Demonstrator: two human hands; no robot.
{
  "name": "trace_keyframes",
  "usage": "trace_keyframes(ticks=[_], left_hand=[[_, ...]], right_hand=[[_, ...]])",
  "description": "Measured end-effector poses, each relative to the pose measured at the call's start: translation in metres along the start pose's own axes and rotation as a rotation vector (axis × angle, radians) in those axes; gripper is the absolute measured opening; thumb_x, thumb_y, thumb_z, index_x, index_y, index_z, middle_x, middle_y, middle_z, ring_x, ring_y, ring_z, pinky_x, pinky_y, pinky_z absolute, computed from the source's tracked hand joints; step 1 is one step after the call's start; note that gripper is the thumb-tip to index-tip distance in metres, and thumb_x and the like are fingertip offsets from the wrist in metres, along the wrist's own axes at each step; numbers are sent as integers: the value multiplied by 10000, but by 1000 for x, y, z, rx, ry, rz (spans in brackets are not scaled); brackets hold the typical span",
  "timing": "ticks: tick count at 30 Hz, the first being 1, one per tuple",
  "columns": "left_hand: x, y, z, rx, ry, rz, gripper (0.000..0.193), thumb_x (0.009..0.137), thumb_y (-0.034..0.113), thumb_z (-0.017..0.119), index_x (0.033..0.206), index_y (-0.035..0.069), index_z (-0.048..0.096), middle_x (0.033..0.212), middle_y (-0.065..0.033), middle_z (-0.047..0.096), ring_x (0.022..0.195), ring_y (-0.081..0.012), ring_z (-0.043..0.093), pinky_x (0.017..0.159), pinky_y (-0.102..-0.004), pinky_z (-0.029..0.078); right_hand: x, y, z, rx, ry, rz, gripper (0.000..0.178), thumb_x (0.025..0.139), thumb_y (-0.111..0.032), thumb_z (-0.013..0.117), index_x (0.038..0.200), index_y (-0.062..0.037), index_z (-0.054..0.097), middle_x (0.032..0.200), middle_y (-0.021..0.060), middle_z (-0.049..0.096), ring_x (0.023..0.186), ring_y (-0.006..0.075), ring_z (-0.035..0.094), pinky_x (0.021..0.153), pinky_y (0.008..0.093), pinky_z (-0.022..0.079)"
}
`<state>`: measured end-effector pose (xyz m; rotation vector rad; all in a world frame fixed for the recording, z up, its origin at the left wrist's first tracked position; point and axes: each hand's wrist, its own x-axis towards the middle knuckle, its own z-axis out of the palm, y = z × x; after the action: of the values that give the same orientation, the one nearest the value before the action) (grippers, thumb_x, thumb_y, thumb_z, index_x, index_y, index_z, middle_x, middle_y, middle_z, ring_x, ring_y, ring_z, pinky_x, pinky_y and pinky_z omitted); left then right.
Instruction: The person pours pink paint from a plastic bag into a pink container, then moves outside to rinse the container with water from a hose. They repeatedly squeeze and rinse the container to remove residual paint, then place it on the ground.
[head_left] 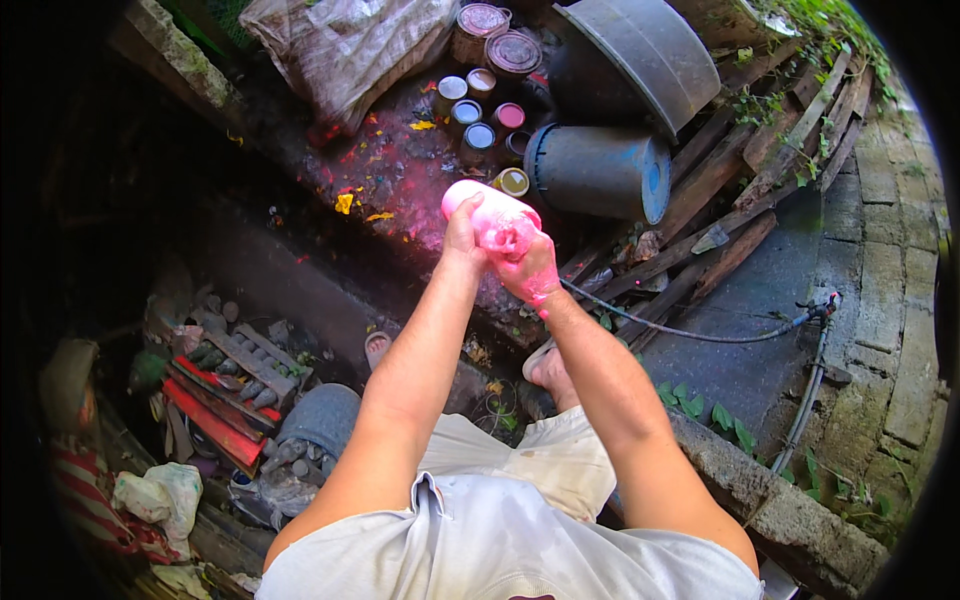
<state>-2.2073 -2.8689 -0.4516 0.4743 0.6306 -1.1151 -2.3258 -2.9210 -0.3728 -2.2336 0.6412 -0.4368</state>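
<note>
A pink cylindrical container (484,204) tilts at the end of outstretched arms (412,350). The left hand (462,235) curls around its side; the pink-smeared right hand (532,268) bends at its near end, its hold hard to tell. Cans (479,136) stand beyond.

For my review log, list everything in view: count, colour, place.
Pink cylindrical container: one, pink, between the hands
Small round cans: about seven, mixed colours, beyond the container
Larger round pails: two, pink-smeared, behind the cans
Plastic cylindrical bucket: one, dark grey, beside the cans
Large plastic tub: one, dark grey, beyond that bucket
Woven plastic sack: one, whitish, upper left
Long wooden planks: several, brown, right
Thin hose: at least one, grey, right
Leafy plants: several, green, right
Flat pieces: several, red, lower left
Shirt: one, pale grey, bottom
Shorts: one pair, cream, bottom
Left hand: one, bare, gripping the container
Right hand: one, pink-smeared, at the container
</note>
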Motion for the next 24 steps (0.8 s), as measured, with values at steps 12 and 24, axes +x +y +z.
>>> trace_keyframes(ticks=[12,24], left_hand=[[-18,-9,13,-153,-178,144,599,955,320,726,1428,2,541,1309,-193,693,1202,-380,686,1120,-529,536],[-4,23,8,38,-5,-40,578,988,344,712,1424,4,546,1273,-212,714,1153,-400,715,1064,-567,571]], right_hand=[[48,-25,38,974,733,733,306,1003,-43,712,1302,4,669,1124,105,744,960,185,734,875,336,602],[20,-9,-20,-201,-213,-282,251,836,-255,827,996,-93,723,910,155,729,884,395,737,796,476,601]])
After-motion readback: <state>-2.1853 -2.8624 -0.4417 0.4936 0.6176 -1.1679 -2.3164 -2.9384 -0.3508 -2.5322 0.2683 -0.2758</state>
